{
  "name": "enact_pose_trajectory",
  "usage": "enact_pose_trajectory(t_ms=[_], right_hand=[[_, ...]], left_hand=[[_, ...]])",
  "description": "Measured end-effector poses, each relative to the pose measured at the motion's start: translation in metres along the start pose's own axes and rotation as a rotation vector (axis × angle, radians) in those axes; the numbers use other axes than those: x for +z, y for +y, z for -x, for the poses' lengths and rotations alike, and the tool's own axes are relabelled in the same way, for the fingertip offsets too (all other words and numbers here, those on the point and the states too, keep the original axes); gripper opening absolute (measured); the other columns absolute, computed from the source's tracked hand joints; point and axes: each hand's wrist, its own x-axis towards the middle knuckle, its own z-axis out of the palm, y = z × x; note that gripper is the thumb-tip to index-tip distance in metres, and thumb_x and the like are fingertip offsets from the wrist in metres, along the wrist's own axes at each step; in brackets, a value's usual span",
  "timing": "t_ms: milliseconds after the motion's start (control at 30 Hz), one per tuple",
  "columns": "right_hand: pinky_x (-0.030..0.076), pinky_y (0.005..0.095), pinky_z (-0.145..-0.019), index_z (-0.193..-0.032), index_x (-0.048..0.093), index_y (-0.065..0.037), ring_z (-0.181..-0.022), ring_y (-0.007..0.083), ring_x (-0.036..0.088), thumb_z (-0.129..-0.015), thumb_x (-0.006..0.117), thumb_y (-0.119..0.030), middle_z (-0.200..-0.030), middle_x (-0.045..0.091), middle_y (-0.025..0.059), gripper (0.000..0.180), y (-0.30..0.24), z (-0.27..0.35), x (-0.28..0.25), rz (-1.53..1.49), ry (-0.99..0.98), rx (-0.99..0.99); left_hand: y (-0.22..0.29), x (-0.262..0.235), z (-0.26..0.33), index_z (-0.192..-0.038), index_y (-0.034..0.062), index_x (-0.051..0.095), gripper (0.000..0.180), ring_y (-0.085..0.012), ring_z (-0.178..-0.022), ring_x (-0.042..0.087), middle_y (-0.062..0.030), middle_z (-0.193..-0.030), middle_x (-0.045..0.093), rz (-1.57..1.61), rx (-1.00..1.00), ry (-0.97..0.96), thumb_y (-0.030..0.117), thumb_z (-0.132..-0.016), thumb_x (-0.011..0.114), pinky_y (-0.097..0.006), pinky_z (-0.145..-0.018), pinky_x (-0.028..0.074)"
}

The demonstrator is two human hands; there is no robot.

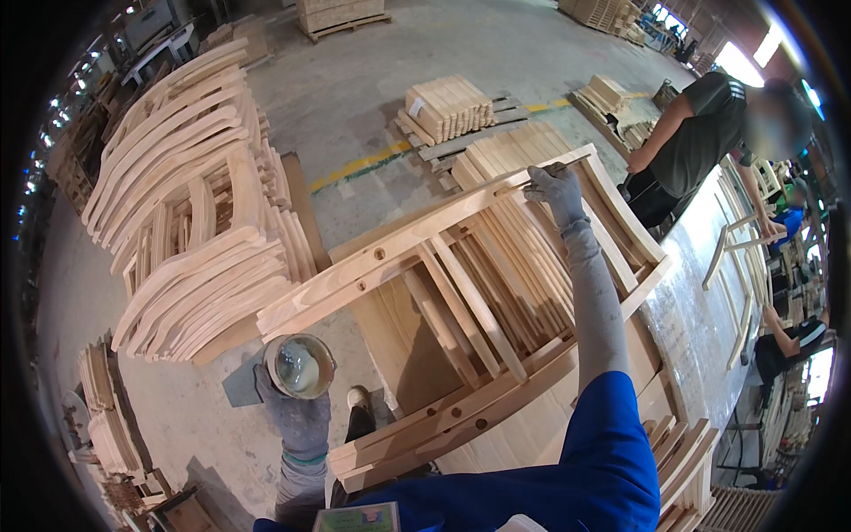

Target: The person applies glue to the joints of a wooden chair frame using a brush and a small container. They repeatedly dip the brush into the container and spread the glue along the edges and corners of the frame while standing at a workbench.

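My left hand (294, 415), in a grey glove, is closed around a round pot (329, 365) with pale, whitish liquid in it, just left of the wooden frames. My right hand (556, 191), also gloved, reaches across to the far rail of a light wooden frame (417, 232). Its fingers pinch a thin stick-like tool (512, 187); whether it ends in a brush I cannot tell. Round holes show in the far rail and in the near rail (496, 401). Slats cross between the rails, and more wooden parts lie beneath.
Curved wooden frames (191, 222) form a tall stack at left. Bundled boards (450, 105) sit on a pallet beyond. A person in dark clothes (700, 133) stands at right beside a shiny table (691, 293) holding frame parts. Curved wooden pieces (683, 465) lie at lower right.
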Motion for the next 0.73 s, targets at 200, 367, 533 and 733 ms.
enact_pose_trajectory(t_ms=[200, 367, 533, 733], right_hand=[[0.054, 0.0264, -0.059, -0.088, 0.058, 0.006, -0.062, 0.0167, 0.062, -0.081, 0.066, -0.006, -0.077, 0.063, 0.0116, 0.016, 0.026, 0.001, 0.001, -0.243, -0.004, 0.017], [0.052, 0.0247, -0.064, -0.091, 0.059, 0.004, -0.070, 0.0147, 0.061, -0.078, 0.066, -0.002, -0.081, 0.063, 0.0110, 0.016, 0.018, 0.005, -0.019, -0.222, 0.032, -0.082], [0.049, 0.0248, -0.073, -0.090, 0.060, 0.003, -0.077, 0.0141, 0.060, -0.076, 0.067, -0.002, -0.086, 0.064, 0.0097, 0.017, -0.028, 0.046, -0.012, -0.087, -0.013, -0.294], [0.052, 0.0307, -0.079, -0.091, 0.060, 0.002, -0.083, 0.0175, 0.064, -0.077, 0.071, -0.005, -0.086, 0.065, 0.0125, 0.019, -0.101, 0.164, 0.021, -0.185, -0.043, -0.309]], left_hand=[[-0.001, 0.009, 0.002, -0.129, 0.0087, 0.042, 0.044, -0.0226, -0.116, 0.050, -0.0089, -0.129, 0.049, 0.073, -0.002, -0.010, 0.039, -0.098, 0.033, -0.041, -0.096, 0.045], [0.005, 0.030, -0.001, -0.130, 0.0087, 0.042, 0.047, -0.0239, -0.112, 0.053, -0.0093, -0.128, 0.051, 0.242, -0.100, -0.007, 0.041, -0.097, 0.036, -0.042, -0.098, 0.044], [-0.001, 0.052, 0.008, -0.128, 0.0049, 0.041, 0.048, -0.0244, -0.114, 0.049, -0.0129, -0.126, 0.048, -0.204, 0.175, -0.034, 0.024, -0.088, 0.058, -0.038, -0.097, 0.041], [0.007, 0.089, 0.005, -0.133, 0.0045, 0.028, 0.074, -0.0269, -0.108, 0.045, -0.0117, -0.118, 0.043, -1.131, 0.588, -0.312, 0.014, -0.075, 0.073, -0.036, -0.098, 0.035]])
